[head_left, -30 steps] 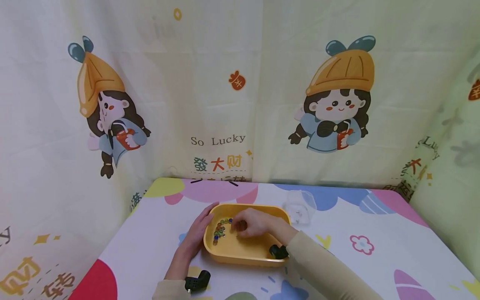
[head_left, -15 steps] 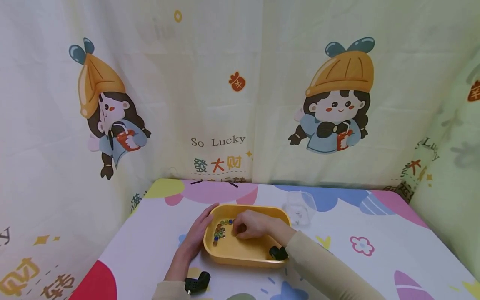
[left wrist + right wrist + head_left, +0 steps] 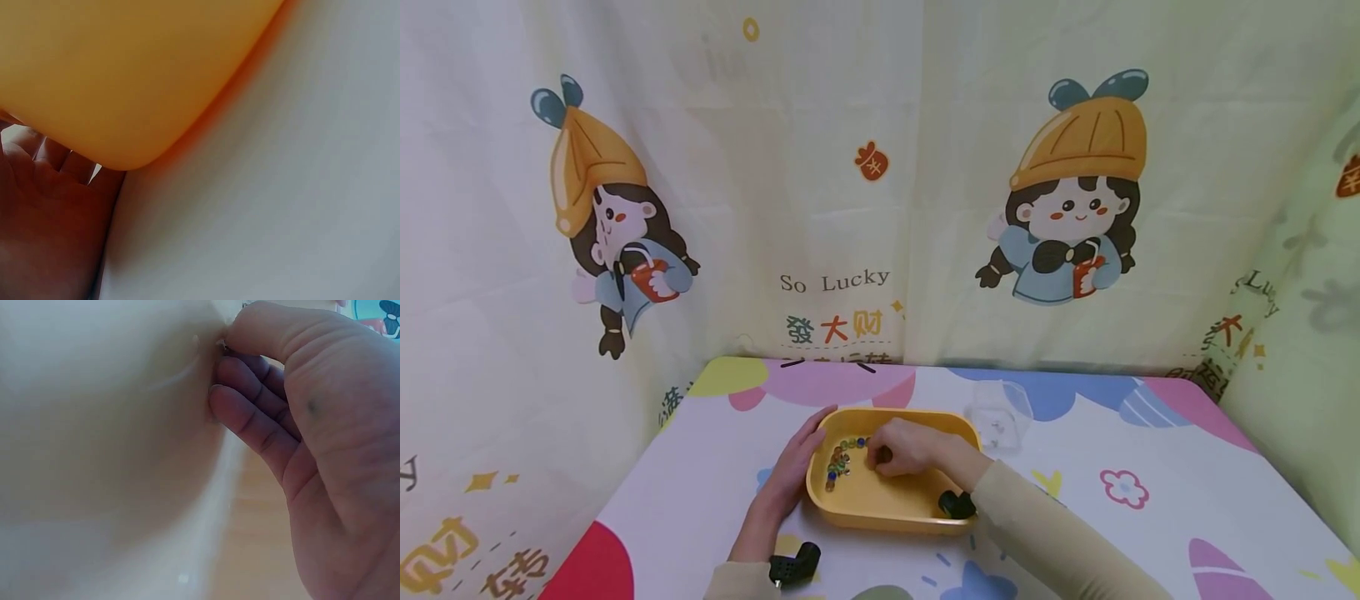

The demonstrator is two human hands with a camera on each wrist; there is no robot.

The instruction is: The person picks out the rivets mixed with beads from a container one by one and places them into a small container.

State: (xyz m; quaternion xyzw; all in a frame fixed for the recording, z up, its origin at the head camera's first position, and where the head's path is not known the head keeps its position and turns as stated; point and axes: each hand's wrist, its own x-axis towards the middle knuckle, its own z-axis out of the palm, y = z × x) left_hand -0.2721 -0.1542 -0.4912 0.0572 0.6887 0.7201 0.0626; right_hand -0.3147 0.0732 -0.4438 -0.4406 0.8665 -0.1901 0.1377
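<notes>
A yellow plastic tray (image 3: 887,504) holds several coloured glass marbles (image 3: 832,476) in a curved line by its left and back walls. A few small shiny bits (image 3: 846,465) lie just inside that line. My left hand (image 3: 793,467) lies along the tray's left outer wall, fingers extended; in the left wrist view its palm (image 3: 53,231) faces the tray's wall. My right hand (image 3: 906,448) is down inside the tray, right of the marbles. In the right wrist view thumb and forefinger pinch a small shiny piece (image 3: 221,345), mostly hidden, while the other fingers curl near the tray floor.
A clear plastic box (image 3: 996,421) with its lid raised stands behind the tray's right corner, small bits inside. A patterned cloth (image 3: 1150,542) covers the table. A printed curtain (image 3: 940,250) hangs behind the table's far edge.
My right hand has shifted very slightly rightward inside the tray. The left hand, tray and marbles look unchanged.
</notes>
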